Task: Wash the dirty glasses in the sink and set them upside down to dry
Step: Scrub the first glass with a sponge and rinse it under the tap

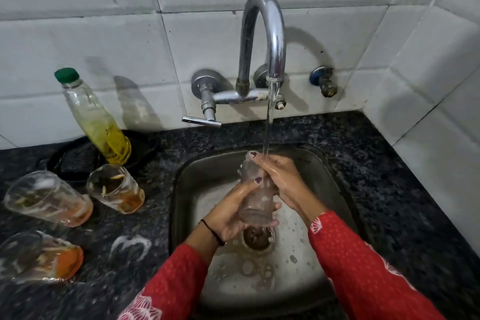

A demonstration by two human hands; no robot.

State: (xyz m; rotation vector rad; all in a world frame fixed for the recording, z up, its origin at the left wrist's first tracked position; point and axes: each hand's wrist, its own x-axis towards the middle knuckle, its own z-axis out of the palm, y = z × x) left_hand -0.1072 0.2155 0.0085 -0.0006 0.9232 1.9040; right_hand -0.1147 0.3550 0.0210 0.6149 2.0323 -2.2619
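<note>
glass (255,197) being washed stands roughly upright over the middle of the sink (335,171), above the drain (258,238), with its mouth up near the stream of water (268,122) falling from the tap (262,41). left hand (233,213) is wrapped around the lower half of this glass from the left side, fingers curled closed on it, thumb lying across the front of the wall and the base resting near the palm. right hand (283,182) comes from the right and closes on the upper half, fingertips up at the rim, where the water runs over them. both hands are wet. red patterned sleeves cover both forearms, and a dark band sits on the left wrist.

foam and bubbles lie on the sink floor around the drain and toward its near edge.

on the dark stone counter (389,163) left of the sink, three dirty glasses stand with orange residue inside: one (117,188) nearest the sink's far left corner, one (49,199) further left, and one (41,257) at the counter's near left edge. a bottle (96,119) with a green cap and yellow liquid stands on a black tray (75,161) behind them by the tiled wall. a soapy ring mark (131,245) lies on the counter beside the sink's left edge.
</note>
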